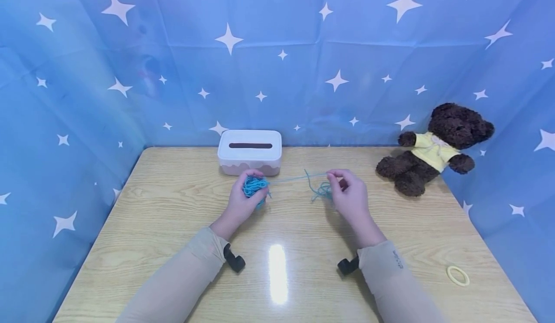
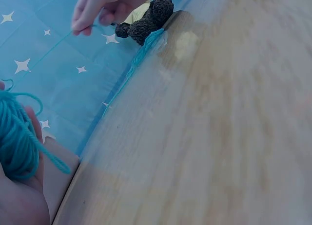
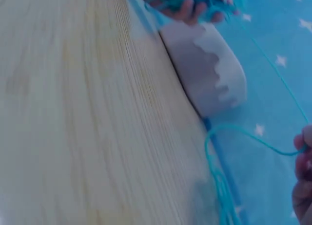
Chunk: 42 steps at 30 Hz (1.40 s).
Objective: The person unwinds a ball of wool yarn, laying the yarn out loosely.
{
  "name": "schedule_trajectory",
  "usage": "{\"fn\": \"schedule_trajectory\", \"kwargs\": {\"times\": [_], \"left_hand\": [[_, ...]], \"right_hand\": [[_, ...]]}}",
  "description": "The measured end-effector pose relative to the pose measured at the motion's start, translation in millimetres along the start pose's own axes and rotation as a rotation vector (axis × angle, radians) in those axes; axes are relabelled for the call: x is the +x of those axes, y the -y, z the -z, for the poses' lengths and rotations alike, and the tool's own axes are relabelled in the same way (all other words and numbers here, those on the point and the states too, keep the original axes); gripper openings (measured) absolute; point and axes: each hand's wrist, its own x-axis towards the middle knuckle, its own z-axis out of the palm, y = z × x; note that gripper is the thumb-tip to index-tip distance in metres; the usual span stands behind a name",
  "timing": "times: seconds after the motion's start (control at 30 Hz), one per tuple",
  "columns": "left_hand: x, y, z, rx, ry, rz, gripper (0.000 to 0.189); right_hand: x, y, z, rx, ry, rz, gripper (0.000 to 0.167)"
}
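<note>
A bundle of turquoise yarn (image 1: 255, 186) sits in my left hand (image 1: 243, 202), its fingers and thumb curled round it. In the left wrist view the wound yarn (image 2: 18, 137) shows a loose loop at its side. From the bundle a single strand (image 1: 299, 177) runs across to my right hand (image 1: 352, 195), which pinches it between thumb and fingertips. Beside the right hand hangs a loose tangle of the same yarn (image 1: 322, 191). The right wrist view shows the strand curving down from the fingers into several hanging loops (image 3: 222, 196).
Behind the left hand stands a white tissue box (image 1: 250, 152) with a dark slot. A brown teddy bear (image 1: 427, 152) in a yellow shirt leans at the table's back right corner. A pale yellow ring (image 1: 457, 275) lies near the right edge of the wooden table (image 1: 173, 183).
</note>
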Motion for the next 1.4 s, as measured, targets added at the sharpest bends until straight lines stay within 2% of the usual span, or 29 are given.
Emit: {"fn": "schedule_trajectory", "kwargs": {"times": [0.27,0.43,0.53,0.67,0.8,0.93,1.0,1.1,1.23,1.33,1.4], "left_hand": [[0.1,-0.9,-0.8,-0.001,-0.009,-0.004,0.044],[-0.9,-1.5,-2.7,-0.021,-0.015,-0.003,0.039],[-0.9,0.9,-3.6,-0.031,-0.015,0.000,0.037],[-0.4,4.2,-3.5,-0.027,-0.028,-0.006,0.035],[-0.1,4.7,-2.2,-0.014,-0.036,-0.007,0.035],[0.1,5.0,-1.9,-0.033,-0.006,-0.003,0.034],[-0.4,4.8,-2.8,-0.060,0.015,0.000,0.033],[-1.0,5.0,-3.8,-0.091,0.038,0.006,0.034],[-0.9,5.5,-3.5,-0.087,0.053,-0.003,0.035],[-0.4,5.0,-3.5,-0.087,0.063,-0.022,0.036],[-0.3,4.7,-3.9,-0.091,0.070,-0.032,0.037]], "right_hand": [[-3.9,-33.1,34.5,-0.177,-0.066,-0.151,0.021],[-3.3,-51.9,49.0,-0.275,-0.077,-0.196,0.022],[-3.6,-59.8,54.7,-0.331,-0.058,-0.239,0.023],[-4.4,-64.4,57.3,-0.406,0.023,-0.292,0.028],[-5.7,-62.5,54.1,-0.444,0.114,-0.307,0.032],[-7.3,-58.8,48.7,-0.446,0.163,-0.305,0.033],[-8.2,-55.9,47.0,-0.443,0.165,-0.294,0.034],[-9.8,-47.6,42.0,-0.404,0.116,-0.254,0.035],[-12.8,-27.6,24.6,-0.265,0.039,-0.068,0.027],[-18.8,-6.3,3.7,-0.131,0.091,0.082,0.024],[-24.3,7.8,-12.2,-0.054,0.162,0.115,0.026]]}}
